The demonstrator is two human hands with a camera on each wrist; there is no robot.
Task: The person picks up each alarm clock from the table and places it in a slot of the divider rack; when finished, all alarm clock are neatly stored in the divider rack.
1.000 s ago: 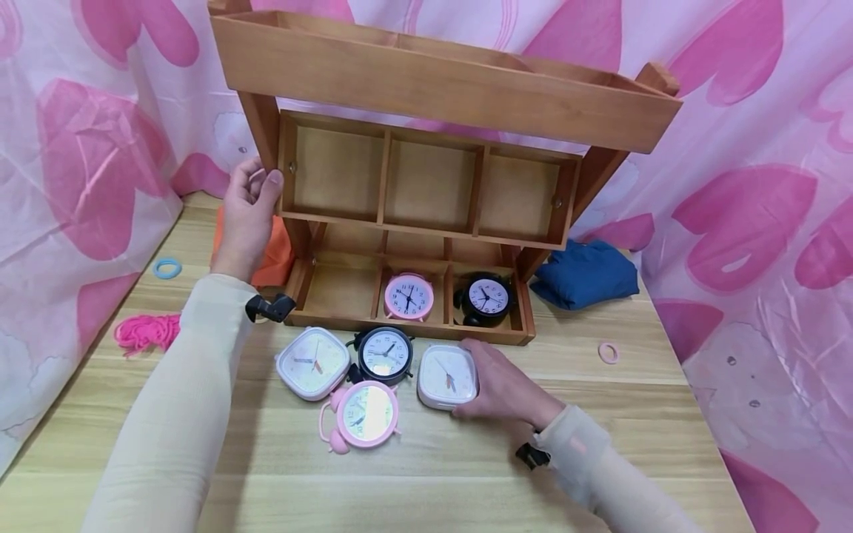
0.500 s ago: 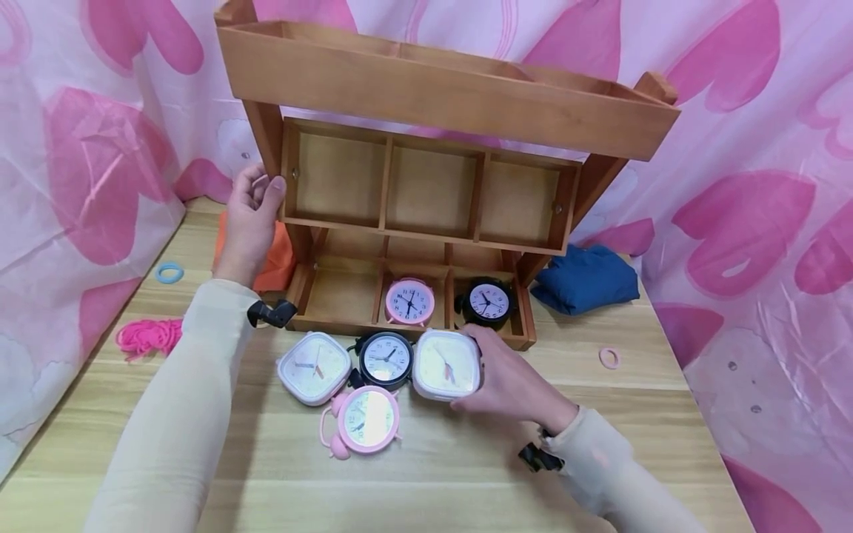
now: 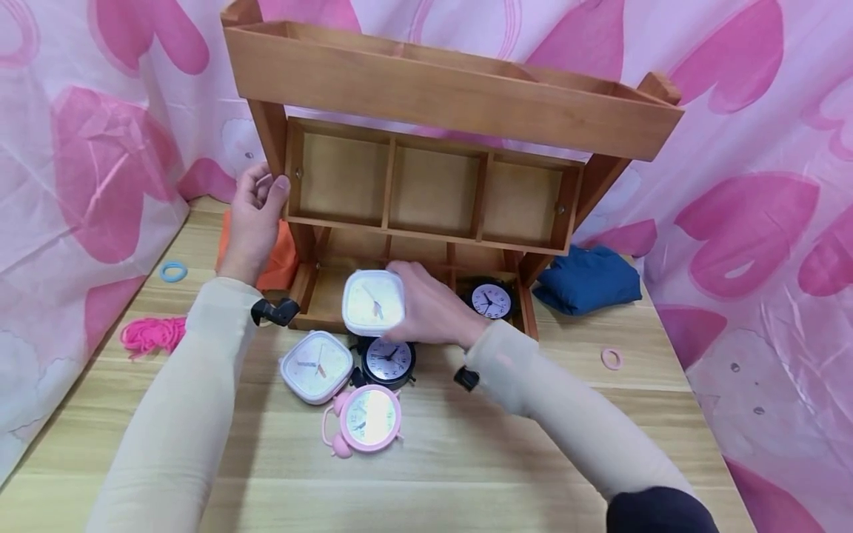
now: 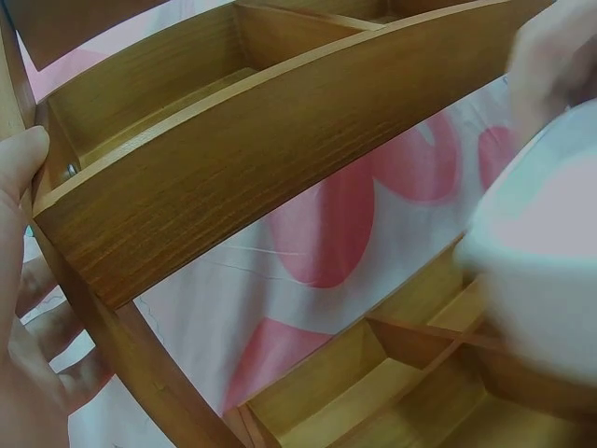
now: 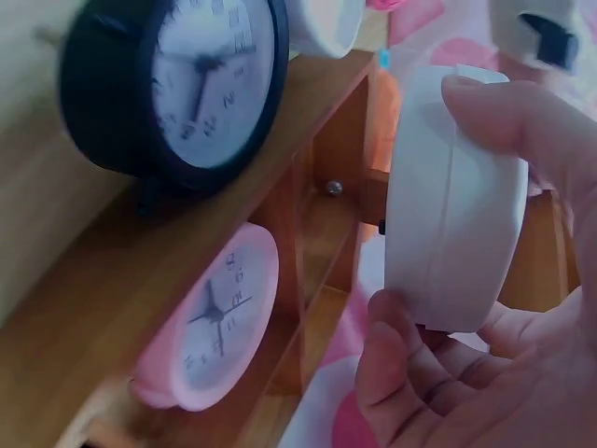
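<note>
My left hand grips the left post of a three-tier wooden shelf, thumb in front and fingers behind. A square white alarm clock is held by its sides in my right hand, raised above the lower left of the bottom tier. That tier's middle compartment holds a pink alarm clock, hidden behind the right hand in the head view. A black alarm clock sits in the right compartment. Before the shelf lie another white clock, a black clock and a pink twin-bell clock.
An orange cloth lies behind the left arm, and a blue cloth bundle is right of the shelf. Pink cord and a blue ring are at left, a pink ring at right. Curtains hang behind.
My right hand has lifted the white clock off the table and carried it left and up, over the bottom tier. The left hand stays on the shelf post.
</note>
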